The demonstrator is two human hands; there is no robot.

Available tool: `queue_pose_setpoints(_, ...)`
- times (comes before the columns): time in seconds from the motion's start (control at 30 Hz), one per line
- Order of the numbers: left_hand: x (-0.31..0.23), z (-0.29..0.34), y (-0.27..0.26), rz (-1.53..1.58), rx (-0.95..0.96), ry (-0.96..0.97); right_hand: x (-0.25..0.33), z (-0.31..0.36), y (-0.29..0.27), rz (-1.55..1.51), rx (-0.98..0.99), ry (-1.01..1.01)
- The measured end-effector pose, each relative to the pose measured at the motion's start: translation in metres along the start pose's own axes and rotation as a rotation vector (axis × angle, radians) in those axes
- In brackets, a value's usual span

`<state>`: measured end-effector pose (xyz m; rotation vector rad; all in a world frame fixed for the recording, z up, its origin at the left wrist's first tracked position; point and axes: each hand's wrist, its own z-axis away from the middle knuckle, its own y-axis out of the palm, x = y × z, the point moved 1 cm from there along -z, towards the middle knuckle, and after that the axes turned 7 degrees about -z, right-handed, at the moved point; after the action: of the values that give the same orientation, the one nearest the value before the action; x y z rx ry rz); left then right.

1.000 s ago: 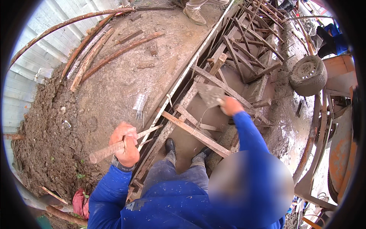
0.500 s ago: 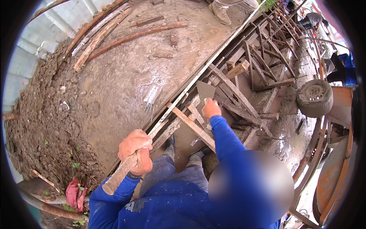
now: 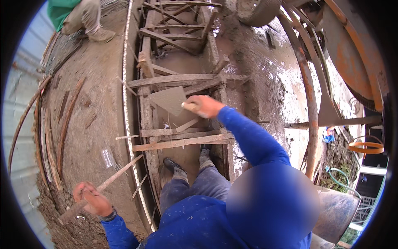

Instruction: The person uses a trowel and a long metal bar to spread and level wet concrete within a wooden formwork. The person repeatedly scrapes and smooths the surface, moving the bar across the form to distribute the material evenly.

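My left hand is closed loosely around a long wooden stick at the lower left. The stick slants up to the right, its far end close to the pale straight edge of the formwork. In my right hand is a trowel, held by its light handle over the trench. Its broad, pointed blade is coated in grey mud or mortar. Under the trowel, wooden crosspieces span the trench between the form boards. My booted feet stand inside the trench.
A person in green and tan stands at the upper left. Loose poles lie along the metal sheet fence. More braces cross the trench ahead. A rusty machine drum and a pole are at the right.
My view has turned, so the trench now runs straight ahead. My left hand has moved out left with the stick. The trowel stays in my right hand, its blade now pointing more leftward.
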<state>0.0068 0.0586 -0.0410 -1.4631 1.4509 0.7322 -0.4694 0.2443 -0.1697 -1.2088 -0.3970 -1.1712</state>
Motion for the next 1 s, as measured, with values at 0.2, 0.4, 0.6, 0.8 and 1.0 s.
queue_pose_setpoints(0.2,-0.005,-0.025,0.041,-0.138,-0.086,-0.13,-0.066,0.17,-0.157,-0.326,-0.103,-0.031)
queue_pose_setpoints(0.4,-0.007,-0.041,0.076,-0.362,-0.136,-0.088,-0.114,0.292,-0.141,-0.58,-0.23,0.351)
queue_pose_setpoints(0.6,-0.002,-0.045,0.064,-0.395,-0.196,-0.172,-0.242,0.305,-0.005,-0.24,-0.52,0.302)
queue_pose_setpoints(0.8,-0.008,-0.046,0.054,-0.447,-0.227,-0.177,-0.307,0.244,0.079,-0.491,-0.465,0.727)
queue_pose_setpoints(1.0,-0.008,-0.048,0.051,-0.475,-0.201,-0.192,-0.367,0.162,0.108,-0.419,-0.678,0.9)
